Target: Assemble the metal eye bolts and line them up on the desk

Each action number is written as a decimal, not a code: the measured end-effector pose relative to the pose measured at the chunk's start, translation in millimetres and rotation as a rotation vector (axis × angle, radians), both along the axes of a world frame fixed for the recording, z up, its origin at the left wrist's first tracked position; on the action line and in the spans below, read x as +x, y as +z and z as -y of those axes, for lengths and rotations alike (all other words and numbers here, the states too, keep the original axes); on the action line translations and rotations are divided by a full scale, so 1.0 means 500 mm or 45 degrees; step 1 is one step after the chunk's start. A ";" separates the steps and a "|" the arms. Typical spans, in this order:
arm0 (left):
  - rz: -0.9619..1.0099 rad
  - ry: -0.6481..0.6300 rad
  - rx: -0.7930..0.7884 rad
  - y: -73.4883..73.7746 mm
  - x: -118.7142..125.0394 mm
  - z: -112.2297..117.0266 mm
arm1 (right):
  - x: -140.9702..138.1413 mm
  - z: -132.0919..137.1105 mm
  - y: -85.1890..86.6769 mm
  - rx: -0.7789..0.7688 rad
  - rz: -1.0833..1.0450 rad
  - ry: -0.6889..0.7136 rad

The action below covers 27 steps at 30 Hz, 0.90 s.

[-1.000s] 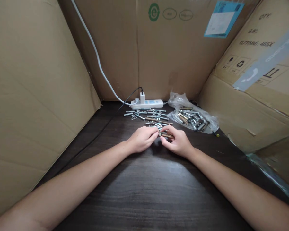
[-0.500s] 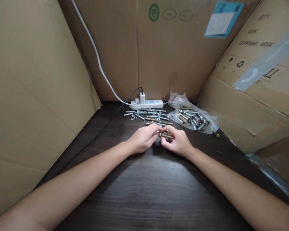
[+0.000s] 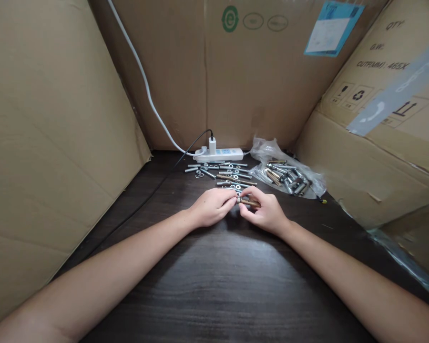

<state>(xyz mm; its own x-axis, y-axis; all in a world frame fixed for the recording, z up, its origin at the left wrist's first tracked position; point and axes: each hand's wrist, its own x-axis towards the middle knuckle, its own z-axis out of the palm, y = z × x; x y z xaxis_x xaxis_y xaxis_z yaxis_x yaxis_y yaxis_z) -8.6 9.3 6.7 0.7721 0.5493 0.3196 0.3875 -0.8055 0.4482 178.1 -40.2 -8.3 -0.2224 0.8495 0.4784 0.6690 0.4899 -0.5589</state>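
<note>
So, status L to R?

L hand (image 3: 212,207) mid-surface: fingers pressed tog, tips at nut end of gold bolt. Can't tell if they pinch the nut; tips hide it.

Behind it?

Loose bolts + washers (image 3: 224,177) in rough rows twd far edge, pwr strip (image 3: 232,153) just past them, along that edge.

And the bolt?

Gold bolt (image 3: 250,203) sits btwn hands, roughly horiz, nut end facing L. R hand (image 3: 268,208) has it pinched, thumb vs index, tail into palm. Further R: plastic bag (image 3: 264,146) w/ more bolts, near far R corner.

Step?

Prob working the nut end, my read. Next move calls for steady R grip, fine L fingertip ctrl.
</note>
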 end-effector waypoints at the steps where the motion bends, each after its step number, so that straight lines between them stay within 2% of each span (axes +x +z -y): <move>1: -0.003 0.014 0.012 0.001 0.000 0.001 | 0.000 0.000 0.000 -0.007 -0.008 0.000; 4: 0.056 0.062 -0.008 0.004 0.000 0.006 | 0.001 -0.001 -0.002 -0.035 -0.037 -0.007; 10: 0.089 -0.013 -0.026 0.008 -0.004 0.011 | 0.001 -0.002 -0.006 -0.080 -0.079 0.003; 17: 0.155 0.000 -0.091 0.005 -0.002 0.011 | 0.000 -0.001 -0.005 -0.047 -0.054 -0.006; 21: 0.107 0.027 -0.108 0.005 0.000 0.010 | 0.001 0.000 -0.002 -0.017 -0.021 -0.010; 27: 0.040 0.089 -0.029 0.004 0.000 0.006 | 0.000 -0.001 -0.002 -0.042 -0.033 -0.024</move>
